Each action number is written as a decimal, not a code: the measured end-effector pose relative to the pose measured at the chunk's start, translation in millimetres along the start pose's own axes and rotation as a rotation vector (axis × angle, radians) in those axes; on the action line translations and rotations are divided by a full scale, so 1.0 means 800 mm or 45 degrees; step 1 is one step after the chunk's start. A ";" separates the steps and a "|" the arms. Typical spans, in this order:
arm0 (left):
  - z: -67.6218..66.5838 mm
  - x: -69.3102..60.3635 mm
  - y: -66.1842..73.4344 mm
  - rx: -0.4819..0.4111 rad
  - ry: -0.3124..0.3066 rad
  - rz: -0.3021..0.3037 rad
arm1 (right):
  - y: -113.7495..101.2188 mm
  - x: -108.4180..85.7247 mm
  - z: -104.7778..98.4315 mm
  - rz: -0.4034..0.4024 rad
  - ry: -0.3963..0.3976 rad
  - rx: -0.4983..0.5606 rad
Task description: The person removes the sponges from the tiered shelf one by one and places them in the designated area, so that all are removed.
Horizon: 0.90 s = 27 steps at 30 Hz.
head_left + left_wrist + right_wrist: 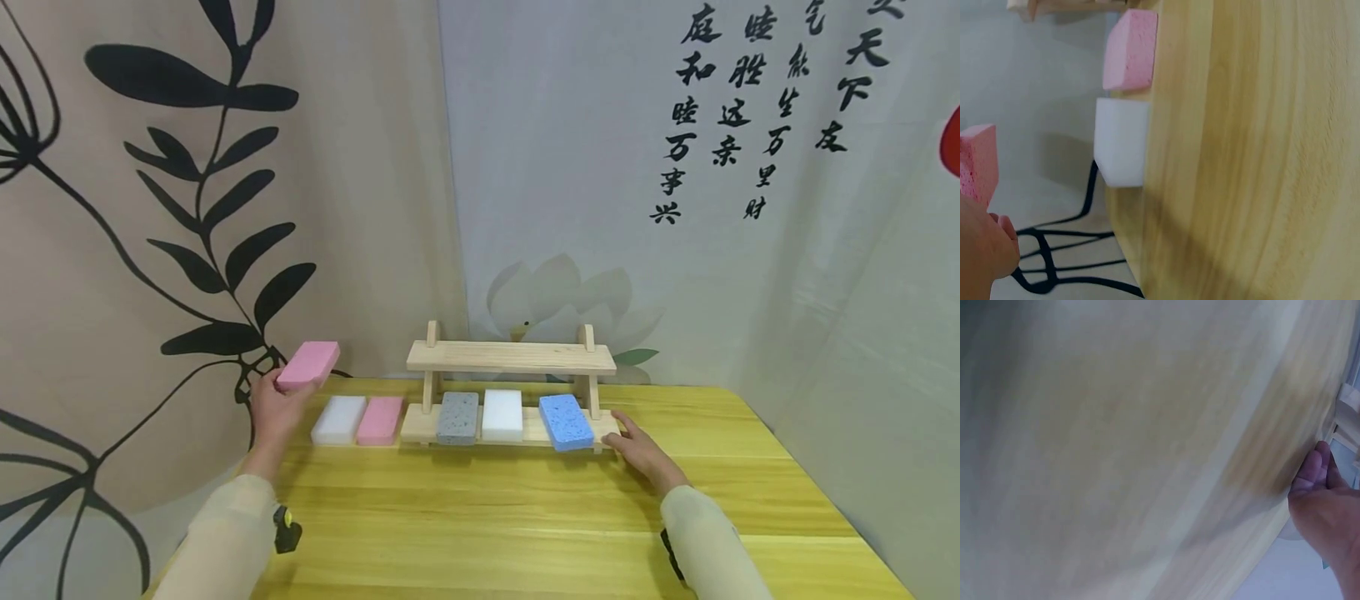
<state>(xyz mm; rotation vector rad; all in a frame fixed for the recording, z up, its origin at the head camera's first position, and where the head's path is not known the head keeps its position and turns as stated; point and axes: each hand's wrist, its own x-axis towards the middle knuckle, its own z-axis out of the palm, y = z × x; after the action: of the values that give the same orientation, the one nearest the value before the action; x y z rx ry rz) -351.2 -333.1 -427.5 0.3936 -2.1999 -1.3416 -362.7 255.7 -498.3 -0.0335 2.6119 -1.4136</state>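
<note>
Left hand (pixel 276 410) is gripping a pink rectangular sponge (pixel 309 365), right hand (pixel 645 452) a tiered wooden rack (pixel 510 358); printed cloth (pixel 367 208) is backing the yellow table (pixel 480 512).

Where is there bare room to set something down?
Free: the upper shelf; the tabletop in front of the lower shelf; the tabletop right of the right hand. Crowded: the lower shelf, with a grey sponge, white sponge and blue sponge, and left of it, where another white sponge and a pink sponge lie together.
</note>
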 end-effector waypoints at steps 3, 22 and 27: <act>-0.002 0.003 -0.009 -0.007 -0.011 -0.023 | 0.001 0.001 0.000 0.003 0.004 0.000; -0.015 0.007 -0.055 0.012 -0.091 -0.209 | 0.017 0.011 -0.004 0.010 -0.019 0.047; -0.019 0.005 -0.063 0.044 -0.127 -0.288 | 0.004 0.001 -0.001 -0.020 -0.003 0.002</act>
<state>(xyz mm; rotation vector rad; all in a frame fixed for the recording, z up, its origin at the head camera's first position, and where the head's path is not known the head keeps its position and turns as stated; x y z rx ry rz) -347.0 -370.1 -465.4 0.6165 -2.3183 -1.4701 -363.5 258.0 -500.7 -0.0553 2.6142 -1.4194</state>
